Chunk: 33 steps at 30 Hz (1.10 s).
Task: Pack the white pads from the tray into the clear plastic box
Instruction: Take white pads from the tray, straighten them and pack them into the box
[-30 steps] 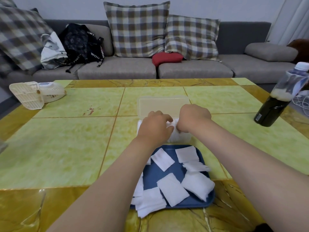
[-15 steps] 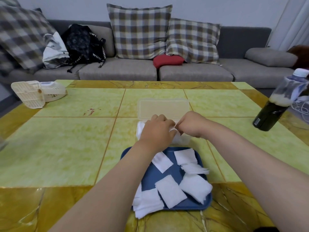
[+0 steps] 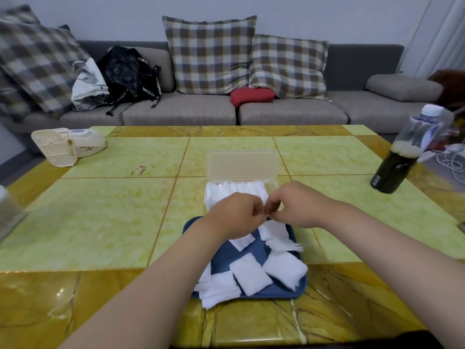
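Note:
The clear plastic box stands in the middle of the table with its lid folded open behind it and a row of white pads standing inside. Just in front lies the blue tray with several loose white pads. My left hand and my right hand hover over the tray's far edge and the box's near side. Both have curled fingers, and their fingertips nearly meet. I see no pad held in either hand.
A dark bottle with a clear upper part stands at the table's right. A white plastic fan lies at the far left. A grey sofa with checked cushions and bags runs behind the table.
Both hands have drawn back toward me from the box to over the tray's far edge, which uncovers the row of pads in the box. The tray's pads have not moved.

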### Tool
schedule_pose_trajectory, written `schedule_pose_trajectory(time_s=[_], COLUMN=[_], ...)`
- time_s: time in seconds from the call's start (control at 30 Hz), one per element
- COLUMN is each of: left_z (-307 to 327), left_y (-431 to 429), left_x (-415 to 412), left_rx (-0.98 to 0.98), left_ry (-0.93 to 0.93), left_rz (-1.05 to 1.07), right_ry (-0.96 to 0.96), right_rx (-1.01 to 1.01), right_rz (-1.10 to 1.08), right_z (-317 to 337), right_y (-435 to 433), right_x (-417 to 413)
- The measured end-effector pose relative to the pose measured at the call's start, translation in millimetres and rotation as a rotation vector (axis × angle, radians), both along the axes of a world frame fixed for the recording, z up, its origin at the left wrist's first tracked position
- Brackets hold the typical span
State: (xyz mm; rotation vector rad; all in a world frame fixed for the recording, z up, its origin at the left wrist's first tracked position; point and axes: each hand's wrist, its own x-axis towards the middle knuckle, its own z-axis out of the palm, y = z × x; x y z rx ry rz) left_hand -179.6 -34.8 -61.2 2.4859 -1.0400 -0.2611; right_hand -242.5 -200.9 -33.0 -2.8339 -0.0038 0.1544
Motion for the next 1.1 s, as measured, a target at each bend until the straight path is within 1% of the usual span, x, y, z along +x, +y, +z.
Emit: schedule_pose_trajectory(time_s=[0.1, 0.23, 0.33, 0.4, 0.53, 0.63, 0.7, 0.77, 0.87, 0.93, 1.0, 1.1], left_z=[-8, -11, -12, -15, -18, -16, -12, -5, 7, 11, 13, 15], left_y=[-3, -6, -8, -10, -11, -9, -8, -6, -2, 2, 6, 11], left_x=[-6, -9, -11, -13, -13, -13, -13, -12, -12, -12, -13, -11], left_rx=[0.077, 0.091, 0.110, 0.126, 0.112, 0.022, -0.088, -0.204, -0.361, -0.464, -0.563, -0.661], left_ry=[0.024, 0.056, 0.042, 0.022, 0.015, 0.072, 0.147, 0.236, 0.424, 0.580, 0.726, 0.828], left_rz=[0.004, 0.050, 0.053, 0.057, 0.060, 0.042, 0.065, 0.101, 0.207, 0.303, 0.372, 0.407], right_ry=[0.040, 0.028, 0.027, 0.073, 0.146, 0.123, 0.065, -0.008, -0.064, -0.065, -0.037, 0.031], right_rx=[-0.158, -0.217, -0.316, -0.319, -0.225, -0.152, -0.049, 0.087, 0.387, 0.494, 0.486, 0.326], right_rz=[0.029, 0.046, 0.070, 0.049, 0.011, -0.011, -0.039, -0.076, -0.141, -0.167, -0.163, -0.126], right_z=[-10, -15, -16, -18, -20, -20, -19, -18, -13, -10, -7, 0], right_y=[2, 3, 5, 4, 2, -1, -4, -5, -3, -1, 0, 1], right_x=[-4, -7, -8, -8, -9, -9, -8, -7, -9, -10, -11, -15])
